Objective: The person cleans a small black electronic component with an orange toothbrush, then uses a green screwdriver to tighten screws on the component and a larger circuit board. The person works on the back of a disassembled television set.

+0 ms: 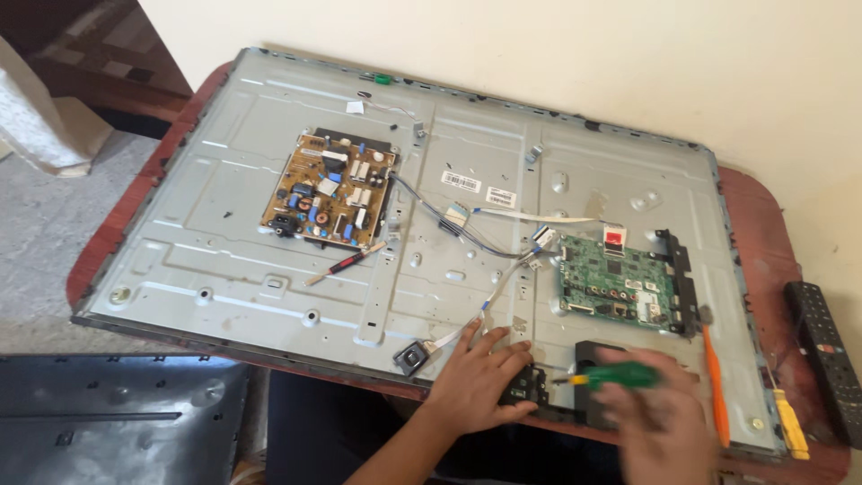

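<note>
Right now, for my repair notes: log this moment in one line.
left hand steadies black part | right hand holds green screwdriver

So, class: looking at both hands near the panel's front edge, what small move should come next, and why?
Probably seat the tip of the green-handled screwdriver on the small black part. The left hand already steadies that part on the metal back panel, and the right hand, blurred, points the tool toward it.

Soft even daylight, motion-blurred right hand (648,415)
</note>
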